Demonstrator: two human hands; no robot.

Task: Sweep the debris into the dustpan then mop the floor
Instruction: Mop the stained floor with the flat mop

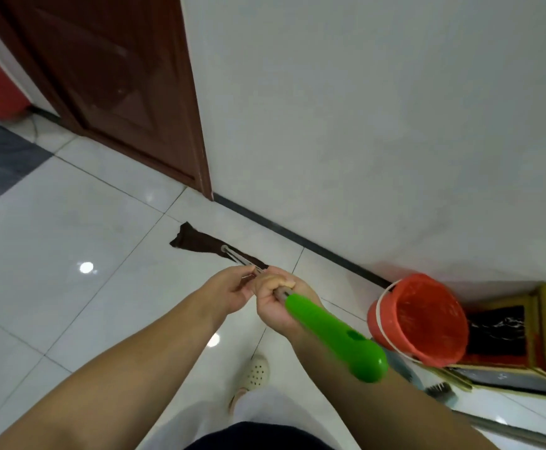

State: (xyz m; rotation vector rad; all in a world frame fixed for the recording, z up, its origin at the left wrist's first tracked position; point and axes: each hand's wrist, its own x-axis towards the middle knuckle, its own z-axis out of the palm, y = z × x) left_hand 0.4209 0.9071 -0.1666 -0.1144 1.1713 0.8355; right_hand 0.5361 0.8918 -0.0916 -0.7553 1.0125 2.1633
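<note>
A mop with a dark brown cloth head lies on the white floor tiles close to the wall's dark baseboard. Its thin metal pole runs back to a bright green handle end. My right hand is closed around the pole just ahead of the green grip. My left hand is beside it at the pole, fingers partly curled; whether it grips the pole I cannot tell. No dustpan or debris shows.
A red bucket stands by the wall at right, next to a gold-framed dark cabinet. A brush head and a grey pole lie at the lower right. A brown door stands at left. My shoe is below.
</note>
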